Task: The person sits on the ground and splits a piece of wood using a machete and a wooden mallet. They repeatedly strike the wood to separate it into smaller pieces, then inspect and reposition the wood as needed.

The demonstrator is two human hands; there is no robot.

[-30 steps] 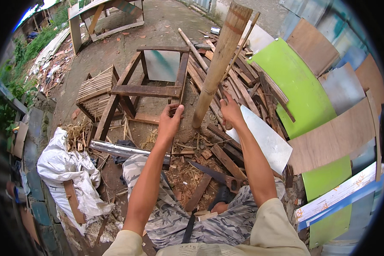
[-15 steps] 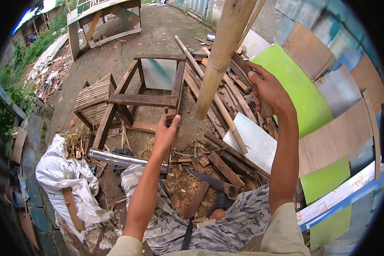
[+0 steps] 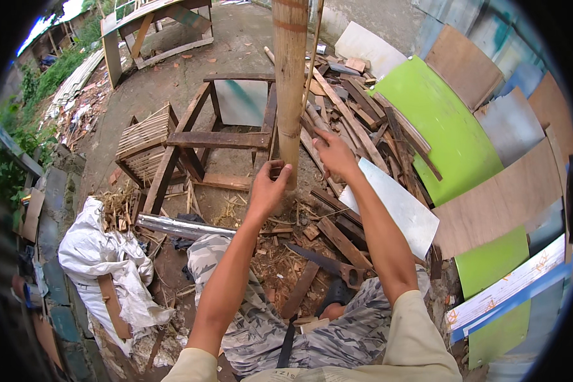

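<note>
Pole: a thick round bamboo pole [image 3: 290, 83] stands nearly upright in the middle of the view, its top beyond the upper edge, its lower end near the hands above the littered ground.
Left hand: the left hand [image 3: 268, 188] cups the pole's lower end, fingers curled loosely around its near side, seemingly to carry the weight and steer the foot.
Right hand: the right hand [image 3: 335, 155] lies on the pole's right side, just above the left, fingers spread and half open, more a steadying press than a grip.
Thin strip: a slim strip [image 3: 312, 48] leans along the pole's right edge; whether it is attached I cannot tell.
Behind: a dark wooden frame [image 3: 219, 137] stands just beyond the pole, a slatted crate [image 3: 143, 137] left of it.
Right: a heap of scrap planks [image 3: 363, 114], a pale sheet [image 3: 398, 207] and a green panel [image 3: 442, 127].
Near: a handsaw [image 3: 331, 264] by the person's camouflage-clad legs.
Left near: a white sack [image 3: 102, 261].
</note>
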